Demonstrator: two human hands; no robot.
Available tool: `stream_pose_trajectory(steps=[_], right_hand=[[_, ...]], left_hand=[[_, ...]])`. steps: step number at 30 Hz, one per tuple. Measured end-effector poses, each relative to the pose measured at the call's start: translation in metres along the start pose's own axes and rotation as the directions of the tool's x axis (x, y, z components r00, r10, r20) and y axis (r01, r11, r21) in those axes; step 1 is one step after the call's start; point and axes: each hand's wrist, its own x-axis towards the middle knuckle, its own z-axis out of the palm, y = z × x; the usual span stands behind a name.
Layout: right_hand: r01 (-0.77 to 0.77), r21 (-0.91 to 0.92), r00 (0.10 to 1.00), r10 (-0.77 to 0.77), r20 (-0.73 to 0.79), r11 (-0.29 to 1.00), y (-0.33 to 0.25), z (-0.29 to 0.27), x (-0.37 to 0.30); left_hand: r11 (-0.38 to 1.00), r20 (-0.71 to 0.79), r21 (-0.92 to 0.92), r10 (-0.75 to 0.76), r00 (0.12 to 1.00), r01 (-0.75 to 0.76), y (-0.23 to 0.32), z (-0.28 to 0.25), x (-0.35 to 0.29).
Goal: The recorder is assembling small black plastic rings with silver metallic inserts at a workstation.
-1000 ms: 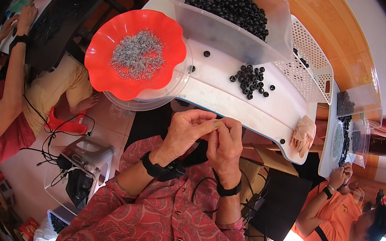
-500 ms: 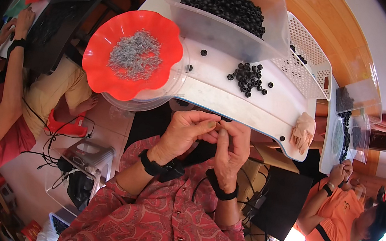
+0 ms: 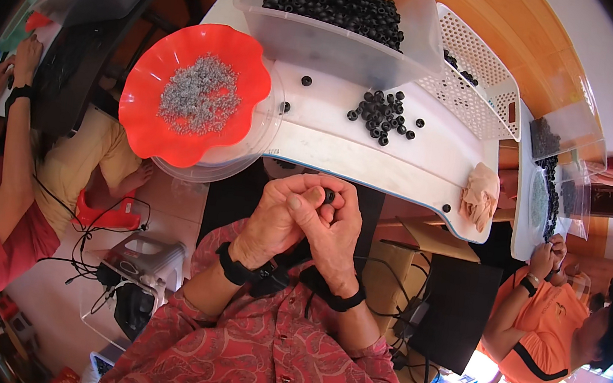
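Note:
My left hand and my right hand meet in front of my chest, below the table's near edge, fingers curled together. A small black ring-shaped part shows among the fingertips, gripped on my right hand's side. Whatever my left fingers pinch is hidden behind the thumbs. Beyond my hands, a loose pile of similar black parts lies on the white tabletop. To the left stands a red wavy-rimmed bowl containing many small silvery pieces.
A translucent bin full of black parts stands at the back, beside a white perforated basket. A crumpled beige cloth lies at the table's right end. Co-workers sit left and right. Cables hang beside a cardboard box.
My hands have drawn closer together, the right moving left over the left's fingertips. A black part now shows between them. The whole view has shifted slightly.

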Motion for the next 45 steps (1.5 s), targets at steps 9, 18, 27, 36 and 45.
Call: stream_pose_trajectory(steps=[9, 18, 27, 36, 45], right_hand=[[0.064, -0.035, 0.996, -0.066, -0.062, 0.997, 0.002, 0.004, 0.001], [0.111, -0.167, 0.994, -0.109, 0.027, 0.98, -0.01, -0.001, 0.001], [0.192, -0.086, 0.981, -0.189, 0.042, 0.978, -0.008, 0.001, 0.002], [0.052, 0.138, 0.997, -0.044, -0.059, 0.989, 0.006, 0.013, 0.009], [0.302, -0.133, 0.953, -0.3, 0.036, 0.944, -0.005, 0.002, 0.011]], left_hand=[[0.998, -0.191, 0.052, -0.028, 0.981, 0.039, 0.003, 0.024, 0.002], [0.994, 0.35, 0.046, 0.075, 0.934, -0.097, 0.014, 0.001, 0.006], [0.998, 0.065, -0.054, 0.045, 0.997, -0.041, 0.01, 0.016, 0.002], [0.994, -0.01, 0.057, 0.099, 0.995, -0.098, -0.006, 0.004, 0.009], [0.998, 0.028, -0.049, 0.043, 0.999, -0.042, 0.007, 0.003, 0.011]])
